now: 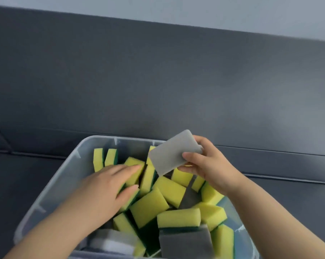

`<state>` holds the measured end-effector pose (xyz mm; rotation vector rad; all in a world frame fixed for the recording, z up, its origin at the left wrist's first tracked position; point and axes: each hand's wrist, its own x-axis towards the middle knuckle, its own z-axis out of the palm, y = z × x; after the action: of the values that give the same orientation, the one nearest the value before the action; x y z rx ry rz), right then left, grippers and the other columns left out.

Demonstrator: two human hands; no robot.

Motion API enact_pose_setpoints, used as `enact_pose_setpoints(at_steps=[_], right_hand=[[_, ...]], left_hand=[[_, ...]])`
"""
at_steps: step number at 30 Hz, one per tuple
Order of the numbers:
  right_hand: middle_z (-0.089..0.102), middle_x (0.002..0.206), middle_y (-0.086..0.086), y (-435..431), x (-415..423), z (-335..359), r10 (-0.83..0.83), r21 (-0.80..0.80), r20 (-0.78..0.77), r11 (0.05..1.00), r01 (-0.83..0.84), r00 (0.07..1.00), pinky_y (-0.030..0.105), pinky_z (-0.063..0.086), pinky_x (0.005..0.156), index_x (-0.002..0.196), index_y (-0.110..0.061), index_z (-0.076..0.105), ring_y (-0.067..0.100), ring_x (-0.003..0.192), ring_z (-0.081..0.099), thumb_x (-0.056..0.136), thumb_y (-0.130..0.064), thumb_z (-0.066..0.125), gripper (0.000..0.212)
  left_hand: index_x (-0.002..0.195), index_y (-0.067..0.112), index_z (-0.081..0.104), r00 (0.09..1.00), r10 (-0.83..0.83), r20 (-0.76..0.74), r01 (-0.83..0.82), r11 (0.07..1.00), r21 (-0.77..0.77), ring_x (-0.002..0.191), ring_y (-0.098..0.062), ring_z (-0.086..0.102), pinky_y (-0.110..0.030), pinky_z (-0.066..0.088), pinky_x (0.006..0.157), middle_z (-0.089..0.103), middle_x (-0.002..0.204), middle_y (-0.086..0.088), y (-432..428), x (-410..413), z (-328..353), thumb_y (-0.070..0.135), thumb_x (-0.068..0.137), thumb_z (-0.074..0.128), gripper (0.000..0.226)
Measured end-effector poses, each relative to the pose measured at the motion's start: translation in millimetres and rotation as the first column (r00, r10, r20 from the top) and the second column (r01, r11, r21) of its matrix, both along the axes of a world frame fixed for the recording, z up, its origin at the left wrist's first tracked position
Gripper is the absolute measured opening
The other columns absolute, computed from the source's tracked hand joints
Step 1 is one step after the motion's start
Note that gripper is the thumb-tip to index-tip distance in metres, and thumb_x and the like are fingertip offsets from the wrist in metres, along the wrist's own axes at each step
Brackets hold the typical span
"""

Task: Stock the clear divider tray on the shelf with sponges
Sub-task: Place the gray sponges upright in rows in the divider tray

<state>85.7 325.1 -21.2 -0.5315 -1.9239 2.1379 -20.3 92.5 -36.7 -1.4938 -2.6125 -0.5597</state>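
A: Status?
B: Early. The right hand (210, 165) holds one grey sponge (173, 152), pinched at its end between thumb and fingers and lifted just above the clear bin (68, 165).
A: Left?
B: The left hand (109, 187) is down in the bin. Its fingers (128, 170) lie straight and flat on the yellow sponges (148, 206), gripping nothing that shows.
A: Divider tray?
B: Not in view, and no stocked slot either. Only the bin shows, on a dark grey surface (27, 174) with a dark panel (158, 81) behind.
A: Done vs left?
B: Judging from this, one sponge is picked and none shown placed. The bin holds a jumble of yellow-and-green and grey sponges, so most of the stocking likely remains.
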Motion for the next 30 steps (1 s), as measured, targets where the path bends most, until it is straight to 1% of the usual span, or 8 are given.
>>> enact_pose_setpoints(at_steps=[5, 13, 16, 20, 23, 25, 27, 30], right_hand=[[0.060, 0.111, 0.011, -11.4, 5.5, -1.5, 0.076, -0.190, -0.047, 0.978, -0.084, 0.996, 0.028, 0.056, 0.074, 0.121, -0.011, 0.049, 0.022, 0.095, 0.067, 0.087, -0.002, 0.056, 0.036], [0.063, 0.108, 0.008, -10.1, 15.9, -3.3, 0.095, -0.036, -0.004, 0.995, -0.095, 0.996, 0.028, 0.052, 0.076, 0.120, -0.013, 0.055, 0.017, 0.097, 0.065, 0.076, -0.041, 0.057, 0.052], [0.061, 0.114, 0.013, -13.5, 15.8, -9.9, 0.068, -0.118, -0.035, 0.990, -0.071, 0.997, 0.029, 0.053, 0.078, 0.119, -0.006, 0.053, 0.019, 0.102, 0.064, 0.075, -0.036, 0.060, 0.054], [0.060, 0.117, 0.018, -27.9, 10.8, -18.3, 0.136, -0.251, -0.019, 0.958, -0.136, 0.991, 0.031, 0.055, 0.079, 0.123, -0.003, 0.047, 0.026, 0.102, 0.065, 0.075, -0.022, 0.072, 0.057], [0.061, 0.109, 0.009, -35.8, 7.7, -16.7, 0.274, 0.020, 0.169, 0.960, -0.281, 0.947, 0.033, 0.055, 0.084, 0.124, -0.011, 0.046, 0.022, 0.096, 0.066, 0.079, -0.026, 0.071, 0.054], [0.059, 0.115, 0.000, -37.0, 2.6, -18.0, 0.147, 0.320, 0.297, 0.916, -0.243, 0.944, 0.035, 0.052, 0.090, 0.131, -0.017, 0.038, 0.018, 0.098, 0.064, 0.082, -0.030, 0.068, 0.059], [0.056, 0.119, -0.008, -39.9, -0.6, -16.0, 0.012, 0.625, 0.332, 0.746, -0.230, 0.943, 0.025, 0.049, 0.086, 0.133, -0.024, 0.036, 0.008, 0.095, 0.060, 0.083, -0.031, 0.066, 0.058], [0.058, 0.110, -0.016, -55.2, 0.6, -10.0, 0.270, 0.708, 0.430, 0.491, -0.507, 0.861, 0.017, 0.050, 0.079, 0.118, -0.034, 0.048, -0.001, 0.090, 0.058, 0.083, -0.027, 0.067, 0.040]], left_hand=[[0.141, 0.040, -0.019, 0.996, 0.085, 0.005, -0.084, 0.995, -0.059, 0.124, -0.005, 0.039, -0.025, 0.042, 0.089, 0.032, 0.142, 0.017, 30.8, 14.5, 18.4, 0.057, 0.089, 0.038, 0.079], [0.141, 0.045, 0.007, 0.999, 0.029, -0.028, -0.033, 0.986, -0.166, 0.114, -0.005, 0.046, -0.027, 0.044, 0.084, 0.042, 0.131, 0.021, 21.6, 13.0, 15.7, 0.056, 0.089, 0.042, 0.064], [0.137, 0.054, 0.005, 0.963, 0.030, 0.266, 0.009, 0.990, -0.143, 0.112, 0.001, 0.046, -0.028, 0.044, 0.092, 0.045, 0.121, 0.026, 14.1, 10.2, 10.1, 0.064, 0.077, 0.053, 0.077], [0.130, 0.050, 0.030, 0.829, -0.015, 0.560, -0.160, 0.952, 0.262, 0.098, -0.001, 0.059, -0.033, 0.050, 0.089, 0.056, 0.115, 0.018, 19.6, 10.0, 6.9, 0.052, 0.077, 0.064, 0.063], [0.125, 0.030, 0.048, 0.749, -0.025, 0.662, -0.312, 0.868, 0.386, 0.091, -0.009, 0.064, -0.029, 0.055, 0.076, 0.064, 0.104, 0.006, 17.3, 0.1, 17.9, 0.026, 0.082, 0.069, 0.049], [0.116, 0.035, 0.053, 0.791, 0.037, 0.611, -0.329, 0.867, 0.374, 0.091, -0.010, 0.064, -0.032, 0.055, 0.074, 0.066, 0.104, 0.005, 6.0, -12.6, 26.6, 0.042, 0.072, 0.070, 0.048], [0.110, 0.039, 0.057, 0.835, 0.137, 0.533, -0.359, 0.869, 0.340, 0.090, -0.009, 0.064, -0.039, 0.053, 0.079, 0.067, 0.101, 0.010, -10.1, -25.3, 36.6, 0.055, 0.063, 0.062, 0.050], [0.114, 0.034, 0.060, 0.854, 0.243, 0.461, -0.412, 0.857, 0.311, 0.091, -0.008, 0.064, -0.040, 0.052, 0.083, 0.067, 0.101, 0.010, -32.5, -38.3, 47.9, 0.059, 0.060, 0.058, 0.059]])
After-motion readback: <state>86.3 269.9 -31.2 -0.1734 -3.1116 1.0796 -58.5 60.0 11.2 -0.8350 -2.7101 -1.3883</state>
